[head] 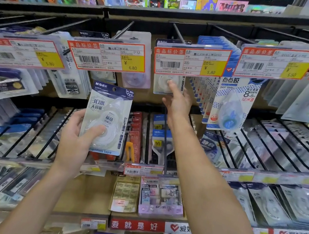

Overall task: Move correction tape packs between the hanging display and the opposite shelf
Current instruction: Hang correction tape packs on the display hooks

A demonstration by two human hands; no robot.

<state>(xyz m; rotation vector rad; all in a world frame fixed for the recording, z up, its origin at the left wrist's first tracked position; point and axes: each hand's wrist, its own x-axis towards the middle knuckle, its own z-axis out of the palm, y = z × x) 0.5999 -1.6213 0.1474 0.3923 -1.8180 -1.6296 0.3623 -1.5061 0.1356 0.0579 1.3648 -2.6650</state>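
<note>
The hanging display (183, 32) fills your view — dark pegs jut toward you, each loaded with carded stationery and fronted by a red-and-yellow price tag. Above it runs a shelf of colourful boxed toys (147, 0); below it, slanted wire-divided racks (265, 150) hold more packs lying flat.

Your two bare forearms reach up from the bottom of the frame. To the right of your arms hangs a blue-and-white dot-glue pack (232, 105), at the front of its own peg, just beside a row of blue-topped cards (212, 43).

Your left hand (77, 141) holds a correction tape pack (106, 119) upright in front of the display, below the price tag marked 6.80 (108, 56). Its grip is clamped on the pack: the thumb presses the clear blister over the tape wheel and the fingers wrap behind the left edge of the card. The pack's hang hole is at the top and free of any peg.

Your right hand (178, 102) is stretched up to the hanging pack (167, 84) behind the tag marked 5.80 (190, 61). Its fingers are extended and spread — the index fingertip touches the pack's round blister, and nothing is pinched. That pack is on its peg, its upper half hidden by the tag.
</note>
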